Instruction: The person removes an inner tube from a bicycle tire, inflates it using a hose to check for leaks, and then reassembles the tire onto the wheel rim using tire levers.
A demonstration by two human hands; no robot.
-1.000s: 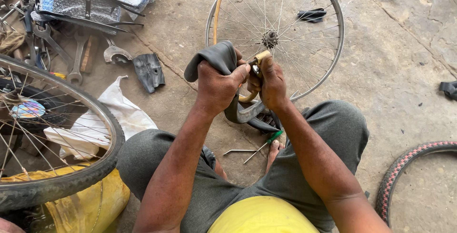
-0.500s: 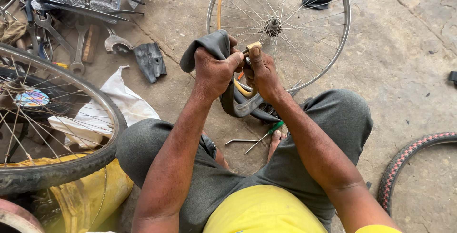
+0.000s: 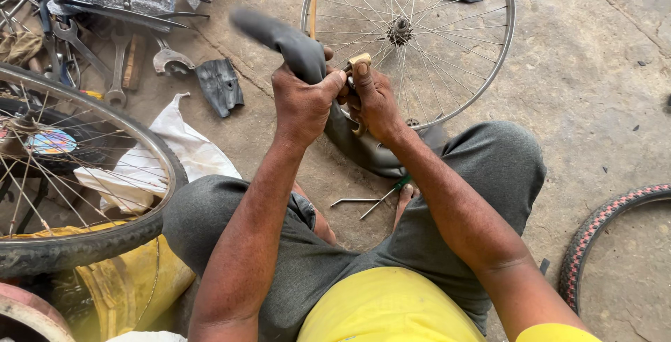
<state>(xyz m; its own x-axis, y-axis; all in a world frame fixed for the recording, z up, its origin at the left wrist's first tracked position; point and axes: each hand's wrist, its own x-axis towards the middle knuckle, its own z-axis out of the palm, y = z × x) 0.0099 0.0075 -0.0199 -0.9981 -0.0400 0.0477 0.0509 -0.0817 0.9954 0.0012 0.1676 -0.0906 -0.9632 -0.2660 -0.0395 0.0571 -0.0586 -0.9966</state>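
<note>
From the head camera, looking down past the person's knees, the left hand (image 3: 302,101) is closed in a fist around a grey-black inner tube (image 3: 283,34); the free end of the tube sticks out of the top of the fist and points up and to the left in the picture, its long axis slanting from the fist toward the tools, the tip blurred; below the hands the rest of the tube (image 3: 363,150) hangs down in a loop to the floor between the knees, so the whole length runs from upper left to lower middle; the right hand (image 3: 374,101) sits just beside the left, touching it, fingers curled shut on the tube and on a small pale tan piece (image 3: 360,60) pressed under the thumb; what that piece is cannot be told; behind the hands a bare spoked wheel rim (image 3: 482,83) lies flat on the concrete floor (image 3: 601,104); on the floor between the feet lie a bent metal rod (image 3: 353,201) and a green-handled screwdriver (image 3: 391,190), touching one another; to the left a tyred bicycle wheel (image 3: 105,237) lies over a white cloth (image 3: 185,146) and a yellow sack (image 3: 126,282); spanners (image 3: 115,69) and a black rubber scrap (image 3: 220,85) lie farther up; a red-edged tyre (image 3: 601,227) curves at the right edge.
</note>
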